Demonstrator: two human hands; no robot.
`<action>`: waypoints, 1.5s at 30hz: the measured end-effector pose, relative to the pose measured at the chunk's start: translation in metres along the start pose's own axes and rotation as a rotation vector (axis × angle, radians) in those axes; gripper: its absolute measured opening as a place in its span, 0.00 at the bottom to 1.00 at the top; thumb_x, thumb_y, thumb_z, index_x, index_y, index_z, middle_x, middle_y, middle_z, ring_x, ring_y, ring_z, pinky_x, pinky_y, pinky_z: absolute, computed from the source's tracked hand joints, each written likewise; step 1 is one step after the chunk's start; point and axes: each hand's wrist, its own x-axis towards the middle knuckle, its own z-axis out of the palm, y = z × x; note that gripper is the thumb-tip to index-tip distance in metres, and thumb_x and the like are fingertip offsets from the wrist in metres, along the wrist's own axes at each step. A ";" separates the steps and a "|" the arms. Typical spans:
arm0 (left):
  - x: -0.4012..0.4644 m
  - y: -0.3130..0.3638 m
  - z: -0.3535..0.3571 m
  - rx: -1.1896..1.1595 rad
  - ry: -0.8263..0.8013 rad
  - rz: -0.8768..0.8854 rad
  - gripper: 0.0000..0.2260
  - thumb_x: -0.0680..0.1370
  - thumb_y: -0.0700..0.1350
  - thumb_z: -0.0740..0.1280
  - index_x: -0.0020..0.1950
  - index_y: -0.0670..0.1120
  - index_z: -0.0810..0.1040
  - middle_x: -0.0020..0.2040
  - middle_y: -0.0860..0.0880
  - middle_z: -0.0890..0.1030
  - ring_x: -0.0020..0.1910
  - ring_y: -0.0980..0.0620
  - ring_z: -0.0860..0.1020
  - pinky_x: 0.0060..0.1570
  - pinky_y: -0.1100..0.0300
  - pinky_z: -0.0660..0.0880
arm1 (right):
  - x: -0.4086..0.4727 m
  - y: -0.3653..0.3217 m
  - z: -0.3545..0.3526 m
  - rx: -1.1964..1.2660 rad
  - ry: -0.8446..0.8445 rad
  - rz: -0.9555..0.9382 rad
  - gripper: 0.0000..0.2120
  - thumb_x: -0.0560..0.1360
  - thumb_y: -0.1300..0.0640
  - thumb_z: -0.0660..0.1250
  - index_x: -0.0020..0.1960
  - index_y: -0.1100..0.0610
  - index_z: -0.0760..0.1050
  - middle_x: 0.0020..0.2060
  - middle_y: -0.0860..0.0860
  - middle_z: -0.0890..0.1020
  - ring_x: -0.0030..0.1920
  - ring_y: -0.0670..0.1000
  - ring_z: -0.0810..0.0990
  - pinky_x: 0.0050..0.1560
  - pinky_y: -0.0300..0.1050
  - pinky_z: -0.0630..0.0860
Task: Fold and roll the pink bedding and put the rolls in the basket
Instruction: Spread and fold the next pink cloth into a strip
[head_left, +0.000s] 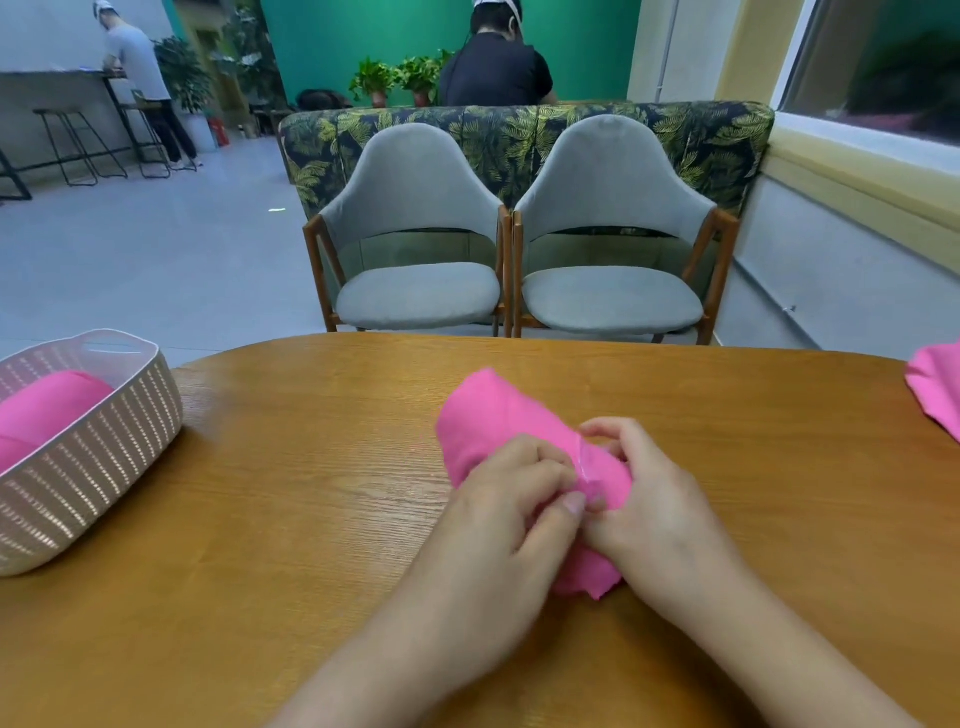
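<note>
On the wooden bench (311, 493) lies one pink roll (498, 415) of bedding, near the middle, and both hands work on it. The left hand (514, 525) rests on the near part of the roll with its fingers curled, the thumb and first finger pinching the cloth at a thin shiny strip (584, 467) that crosses the roll. The right hand (654, 499) closes around the roll from the right side, its fingers bent over the top and its thumb meeting the left thumb at the same strip. So each grip is closed on the roll.

At the left edge of the bench stands one pale woven basket (104, 447). Inside it is pink bedding (47, 405), already rolled; it looks like two rolls, but I cannot tell for sure. At the far right edge of the bench one more piece of pink cloth (937, 387) is partly in view.

Behind the bench stand two grey chairs (415, 291), side by side, in front of one leaf-patterned sofa back (519, 130). Two persons (493, 67) are farther away, and two potted plants (400, 78) stand behind the sofa.
</note>
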 end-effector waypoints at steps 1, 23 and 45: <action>0.000 -0.004 0.001 -0.004 0.009 -0.004 0.09 0.81 0.46 0.62 0.44 0.47 0.79 0.42 0.56 0.77 0.45 0.57 0.76 0.47 0.64 0.70 | 0.000 0.001 -0.003 0.034 0.038 0.015 0.36 0.55 0.31 0.74 0.61 0.37 0.70 0.52 0.38 0.79 0.53 0.38 0.77 0.47 0.31 0.70; 0.008 -0.042 -0.005 -0.682 0.285 -0.459 0.18 0.82 0.57 0.59 0.46 0.49 0.84 0.46 0.45 0.86 0.44 0.49 0.83 0.45 0.54 0.77 | -0.011 -0.029 0.022 0.816 -0.303 0.266 0.28 0.72 0.43 0.71 0.68 0.51 0.72 0.60 0.49 0.83 0.62 0.50 0.82 0.67 0.58 0.74; -0.079 -0.092 -0.323 0.771 0.368 -0.434 0.10 0.80 0.55 0.65 0.54 0.54 0.82 0.54 0.50 0.80 0.55 0.46 0.78 0.56 0.48 0.74 | 0.014 -0.234 0.135 0.653 -0.365 0.143 0.15 0.78 0.47 0.68 0.60 0.55 0.76 0.42 0.50 0.85 0.34 0.46 0.83 0.28 0.42 0.76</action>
